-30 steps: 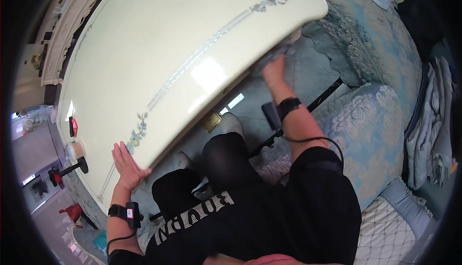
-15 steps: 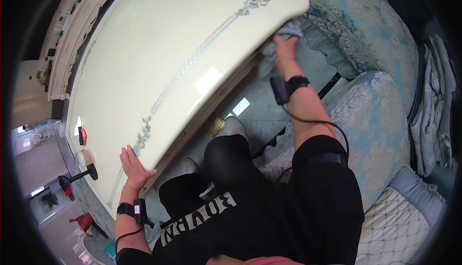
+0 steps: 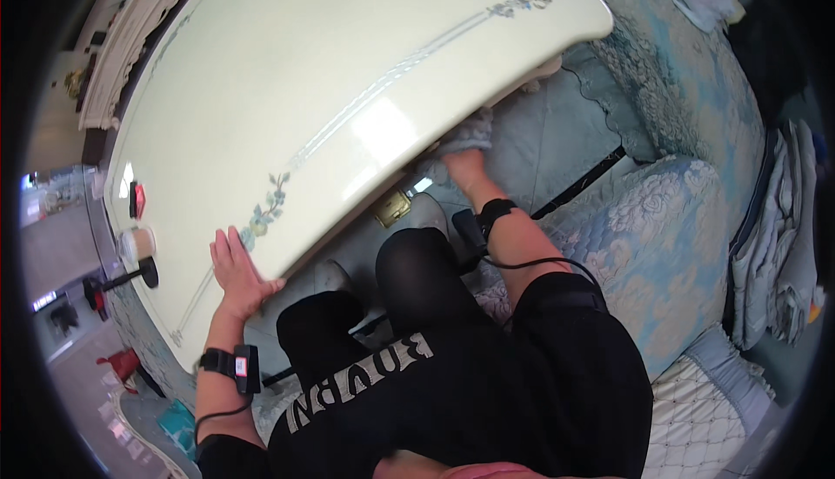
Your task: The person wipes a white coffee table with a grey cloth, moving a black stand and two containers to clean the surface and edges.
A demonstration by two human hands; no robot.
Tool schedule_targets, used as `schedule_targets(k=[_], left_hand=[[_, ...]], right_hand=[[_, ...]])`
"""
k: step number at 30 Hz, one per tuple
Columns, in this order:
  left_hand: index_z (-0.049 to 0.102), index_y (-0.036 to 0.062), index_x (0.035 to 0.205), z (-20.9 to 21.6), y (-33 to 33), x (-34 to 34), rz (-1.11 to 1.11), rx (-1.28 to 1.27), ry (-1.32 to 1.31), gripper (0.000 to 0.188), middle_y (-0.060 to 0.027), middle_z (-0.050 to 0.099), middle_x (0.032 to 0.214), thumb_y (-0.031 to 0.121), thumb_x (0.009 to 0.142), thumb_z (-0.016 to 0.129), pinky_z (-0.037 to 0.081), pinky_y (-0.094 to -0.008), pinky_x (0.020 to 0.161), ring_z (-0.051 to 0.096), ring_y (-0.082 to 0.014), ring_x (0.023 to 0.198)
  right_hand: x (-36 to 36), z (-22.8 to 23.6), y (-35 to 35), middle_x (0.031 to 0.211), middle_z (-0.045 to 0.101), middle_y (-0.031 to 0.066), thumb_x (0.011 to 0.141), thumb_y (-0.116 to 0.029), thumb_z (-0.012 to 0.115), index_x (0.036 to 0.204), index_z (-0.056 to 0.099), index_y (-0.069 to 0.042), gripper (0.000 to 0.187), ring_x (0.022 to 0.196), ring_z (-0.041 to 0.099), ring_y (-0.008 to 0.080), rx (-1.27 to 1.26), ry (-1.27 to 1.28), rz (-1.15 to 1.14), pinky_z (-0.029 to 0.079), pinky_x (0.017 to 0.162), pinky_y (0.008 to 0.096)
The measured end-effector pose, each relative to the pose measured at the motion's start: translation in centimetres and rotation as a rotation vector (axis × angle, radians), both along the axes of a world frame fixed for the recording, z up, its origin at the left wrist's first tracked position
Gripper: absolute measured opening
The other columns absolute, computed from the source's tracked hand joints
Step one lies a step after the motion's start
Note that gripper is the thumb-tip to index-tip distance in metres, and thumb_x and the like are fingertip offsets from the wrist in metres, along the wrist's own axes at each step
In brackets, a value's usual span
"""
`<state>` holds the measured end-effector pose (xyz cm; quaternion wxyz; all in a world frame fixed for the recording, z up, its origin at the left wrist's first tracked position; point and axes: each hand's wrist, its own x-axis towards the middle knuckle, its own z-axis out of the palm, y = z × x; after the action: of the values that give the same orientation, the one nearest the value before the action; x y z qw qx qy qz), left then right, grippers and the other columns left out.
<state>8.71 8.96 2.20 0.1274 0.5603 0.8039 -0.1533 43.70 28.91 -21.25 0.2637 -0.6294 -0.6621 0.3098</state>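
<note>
A glossy cream table top [image 3: 330, 88] with a painted flower border fills the upper left. My left hand [image 3: 235, 270] rests flat on its near edge, fingers spread, holding nothing. My right hand [image 3: 465, 166] reaches under the table's right front edge and presses a grey-blue cloth [image 3: 465, 136] against the underside of the rim. Both wrists carry black bands with cables. My knees in black trousers [image 3: 417, 279] sit close below the table edge.
A pale blue patterned sofa [image 3: 661, 218] runs along the right, with folded fabric [image 3: 783, 244] at the far right. A brass fitting [image 3: 393, 209] shows under the table. Small objects stand on the table's far left corner [image 3: 135, 201].
My right hand with the cloth has slid leftward along the table's underside edge. The view has shifted, and my left hand stays planted on the near edge.
</note>
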Motion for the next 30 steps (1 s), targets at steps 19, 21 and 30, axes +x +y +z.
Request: schedule_targets(k=[19,21,30], left_hand=[[0.0,0.0162,0.15,3.0,2.4,3.0,0.197,-0.146,-0.141,0.124,-0.0164,-0.005,0.155,0.05,0.061,0.08,0.004,-0.0609,0.109,-0.01,-0.0399,0.141],[0.001,0.0166,0.15,3.0,2.1,2.9,0.205,-0.128,-0.157,0.123,-0.0159,-0.005,0.155,0.049,0.061,0.08,0.004,-0.061,0.109,-0.01,-0.0397,0.141],[0.001,0.0176,0.15,3.1,1.6,2.6,0.182,-0.082,-0.198,0.12,-0.0153,-0.005,0.155,0.05,0.063,0.078,0.003,-0.0613,0.109,-0.01,-0.0388,0.142]], right_hand=[[-16.6,8.6,-11.3,0.119,0.057,0.0264,0.068,-0.034,0.068,0.111,0.059,0.008,0.061,0.111,0.056,0.0352,-0.616,-0.076,0.756,0.045,0.093,0.0351],[-15.9,9.1,-11.5,0.115,0.059,0.0213,0.071,-0.024,0.07,0.12,0.054,0.007,0.06,0.106,0.058,0.0276,-0.794,0.321,0.502,0.045,0.09,0.0344],[-2.3,10.0,-2.3,0.11,0.064,0.0105,0.088,-0.022,0.057,0.114,0.059,-0.001,0.033,0.097,0.062,0.0252,-0.618,0.756,-0.104,0.05,0.085,0.0419]])
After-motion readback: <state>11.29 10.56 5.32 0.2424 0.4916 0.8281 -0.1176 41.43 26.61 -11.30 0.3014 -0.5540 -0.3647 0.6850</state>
